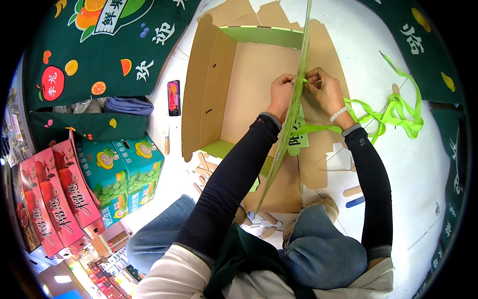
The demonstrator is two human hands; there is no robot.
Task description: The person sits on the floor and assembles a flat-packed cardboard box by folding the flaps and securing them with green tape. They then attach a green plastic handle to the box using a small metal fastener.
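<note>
Evidently, in the head view, the box [211, 84] stands folded on the floor [423, 174], its lid [282, 144] raised. The left hand [282, 94] curls against it, grip unclear; the right hand [326, 92] pinches green ribbon [398, 121], mostly loose, seemingly unfastened.

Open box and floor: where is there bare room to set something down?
Bare: the left part of the open box, and the white floor below the green ribbon, between the right sleeve and dark green cloth. Crowded: the upright panel where the left hand and right hand meet, and floor off the box's lower-left corner, with tan scraps.
</note>
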